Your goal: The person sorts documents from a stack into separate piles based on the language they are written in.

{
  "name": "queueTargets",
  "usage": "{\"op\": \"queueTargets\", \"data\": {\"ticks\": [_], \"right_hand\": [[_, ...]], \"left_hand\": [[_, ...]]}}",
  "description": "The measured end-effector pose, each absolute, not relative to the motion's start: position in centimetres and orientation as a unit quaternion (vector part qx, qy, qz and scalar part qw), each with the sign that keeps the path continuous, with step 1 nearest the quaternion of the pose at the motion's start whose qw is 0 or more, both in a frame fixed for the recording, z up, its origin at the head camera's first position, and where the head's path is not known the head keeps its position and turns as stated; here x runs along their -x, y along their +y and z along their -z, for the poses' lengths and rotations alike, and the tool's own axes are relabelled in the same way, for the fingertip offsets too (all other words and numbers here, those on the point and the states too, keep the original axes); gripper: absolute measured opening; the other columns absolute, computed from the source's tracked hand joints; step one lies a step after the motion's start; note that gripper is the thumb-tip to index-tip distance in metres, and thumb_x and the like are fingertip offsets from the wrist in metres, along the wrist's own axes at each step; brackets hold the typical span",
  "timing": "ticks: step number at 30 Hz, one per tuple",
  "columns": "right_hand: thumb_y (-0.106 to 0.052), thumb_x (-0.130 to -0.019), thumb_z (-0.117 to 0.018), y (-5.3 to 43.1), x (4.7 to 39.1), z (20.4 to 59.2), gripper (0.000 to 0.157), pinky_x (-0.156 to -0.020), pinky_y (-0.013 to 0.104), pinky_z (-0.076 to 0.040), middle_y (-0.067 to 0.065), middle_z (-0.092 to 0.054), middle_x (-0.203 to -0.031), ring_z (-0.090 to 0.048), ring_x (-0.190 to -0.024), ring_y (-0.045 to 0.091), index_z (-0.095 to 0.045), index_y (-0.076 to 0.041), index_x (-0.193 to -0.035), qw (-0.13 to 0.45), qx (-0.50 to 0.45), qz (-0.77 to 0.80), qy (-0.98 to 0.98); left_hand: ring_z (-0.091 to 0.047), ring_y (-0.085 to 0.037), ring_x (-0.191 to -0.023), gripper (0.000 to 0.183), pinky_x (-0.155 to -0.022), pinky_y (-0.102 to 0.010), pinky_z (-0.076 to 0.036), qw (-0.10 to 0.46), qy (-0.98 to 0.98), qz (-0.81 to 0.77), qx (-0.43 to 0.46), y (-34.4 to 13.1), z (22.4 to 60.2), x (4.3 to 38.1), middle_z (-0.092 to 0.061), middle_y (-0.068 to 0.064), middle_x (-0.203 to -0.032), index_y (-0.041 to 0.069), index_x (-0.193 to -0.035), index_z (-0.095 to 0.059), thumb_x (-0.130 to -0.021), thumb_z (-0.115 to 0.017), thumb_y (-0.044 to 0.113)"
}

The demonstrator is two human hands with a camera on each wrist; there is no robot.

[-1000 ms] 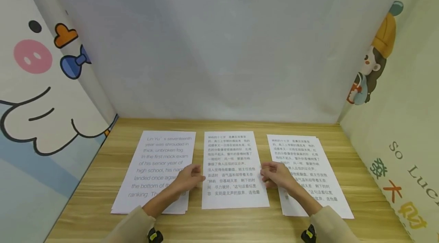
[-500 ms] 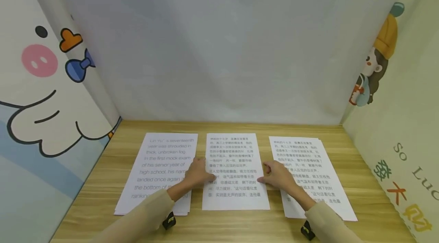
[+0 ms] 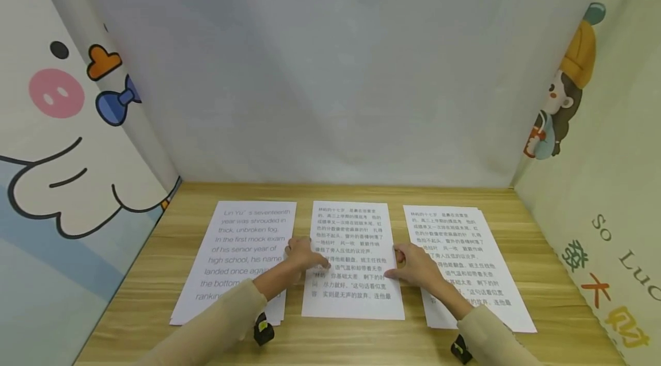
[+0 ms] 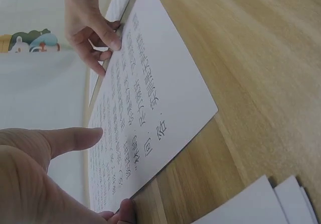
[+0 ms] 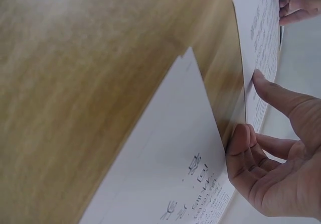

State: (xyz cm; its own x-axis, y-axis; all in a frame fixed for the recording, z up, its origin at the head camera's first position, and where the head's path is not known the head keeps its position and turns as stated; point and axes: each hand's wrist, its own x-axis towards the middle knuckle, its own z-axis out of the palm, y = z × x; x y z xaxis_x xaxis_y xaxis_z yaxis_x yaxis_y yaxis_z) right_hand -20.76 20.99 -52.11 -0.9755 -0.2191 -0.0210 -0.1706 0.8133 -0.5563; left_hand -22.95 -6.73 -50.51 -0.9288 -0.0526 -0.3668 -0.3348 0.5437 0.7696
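Note:
A white printed sheet of paper lies in the middle of the table, between my two hands. My left hand is at its left edge in the head view. The left thumb reaches over the print, well apart from the fingers by the edge. At the opposite edge, my right hand has its thumb tip right at the paper's margin. Bent right fingers are beside that edge, low over the wood. Neither hand pinches the sheet.
A stack of sheets with English print lies on the left, partly under my left forearm. Another stack with Chinese print is on the right, under my right wrist. The wooden table ends at a pale back wall.
My left hand has moved rightward, bringing its thumb over the middle sheet. My right thumb has come onto that sheet's right edge. The papers stay in place.

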Motion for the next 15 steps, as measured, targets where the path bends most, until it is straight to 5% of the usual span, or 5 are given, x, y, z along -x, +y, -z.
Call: {"op": "queueTargets", "data": {"ticks": [9, 15], "right_hand": [[-0.018, -0.077, -0.09, 20.93, 20.72, 52.06, 0.034, -0.055, 0.019, -0.029, 0.004, -0.053, -0.078, -0.04, -0.063, 0.011, -0.061, -0.006, -0.088, 0.05, 0.103, 0.302, 0.946], [-0.02, -0.076, -0.09, 20.88, 20.84, 52.04, 0.035, -0.055, 0.019, -0.028, 0.004, -0.053, -0.077, -0.039, -0.062, 0.011, -0.058, -0.007, -0.084, 0.045, 0.101, 0.29, 0.951]], "left_hand": [[-0.056, -0.036, -0.121, 0.068, -0.11, -0.051, -0.044, 0.206, 0.814, -0.531, 0.114, -7.07, 50.14, 23.15, -0.06, -0.02, -0.131, -0.003, -0.139, -0.055, -0.077, -0.081, 0.004], [-0.057, -0.039, -0.127, 0.072, -0.112, -0.049, -0.045, 0.216, 0.791, -0.562, 0.104, -7.08, 50.12, 23.13, -0.051, -0.024, -0.146, -0.002, -0.146, -0.047, -0.082, -0.078, 0.005]]}}
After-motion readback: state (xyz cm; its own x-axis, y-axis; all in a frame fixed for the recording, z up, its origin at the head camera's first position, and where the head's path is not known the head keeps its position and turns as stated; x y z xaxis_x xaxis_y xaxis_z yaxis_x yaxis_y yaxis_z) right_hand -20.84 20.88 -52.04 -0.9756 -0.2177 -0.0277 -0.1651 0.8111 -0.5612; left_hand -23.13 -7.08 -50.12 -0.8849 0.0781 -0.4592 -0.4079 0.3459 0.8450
